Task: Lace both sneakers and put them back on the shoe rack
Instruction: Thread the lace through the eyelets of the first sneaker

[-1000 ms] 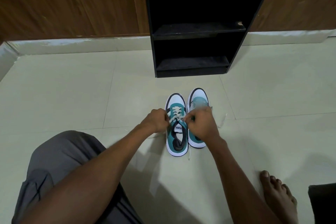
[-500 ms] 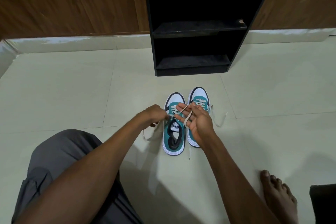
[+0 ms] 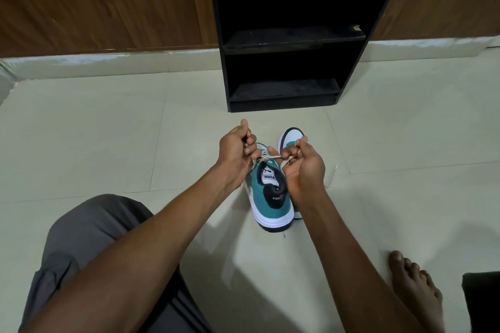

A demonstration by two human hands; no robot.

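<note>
Two teal, white and black sneakers stand side by side on the floor. The left sneaker (image 3: pixel 267 194) is tipped with its heel toward me, its tongue label showing. My left hand (image 3: pixel 235 151) and my right hand (image 3: pixel 303 167) each grip an end of its cream lace (image 3: pixel 266 157), pulled taut over the tongue. The right sneaker (image 3: pixel 290 136) is mostly hidden behind my right hand; only its white toe shows. The black shoe rack (image 3: pixel 292 35) stands just beyond, its shelves bare.
A wood-panelled wall (image 3: pixel 102 0) with a pale skirting runs behind the rack. My grey-clad left knee (image 3: pixel 89 246) is at lower left and my bare right foot (image 3: pixel 414 284) at lower right. A dark object (image 3: pixel 484 303) sits at the right edge.
Both hands have risen and spread apart, drawing the lace tight. The left sneaker has tilted and lifted at the front. My right hand has closed from an open spread.
</note>
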